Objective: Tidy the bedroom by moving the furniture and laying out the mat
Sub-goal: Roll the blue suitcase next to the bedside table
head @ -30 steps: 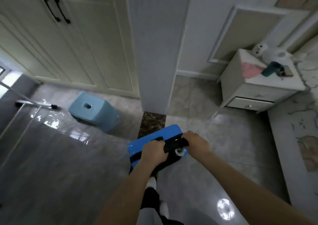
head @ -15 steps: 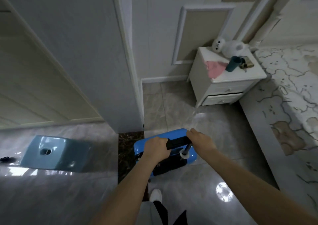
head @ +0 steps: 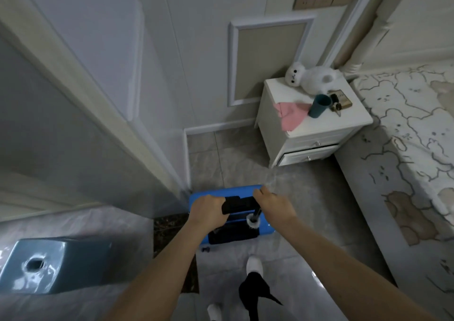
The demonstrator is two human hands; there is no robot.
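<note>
Since a second ago the blue suitcase (head: 227,193) has rolled past the wall corner toward the nightstand (head: 317,134). No writing is legible anywhere. Left to right: a blue stool (head: 56,264) lies tipped on the floor; left hand (head: 208,211) and right hand (head: 274,206) have fingers wrapped around the suitcase's black handle (head: 239,204). Bare floor (head: 307,198) lies open ahead, between wall and bed (head: 405,149).

The grey tiled floor (head: 307,198) carried a blue suitcase (head: 264,230), a blue stool (head: 61,264) and a white nightstand (head: 312,134). The nightstand held a plush toy (head: 309,75), pink cloth (head: 291,114) and teal cup (head: 319,106)
</note>
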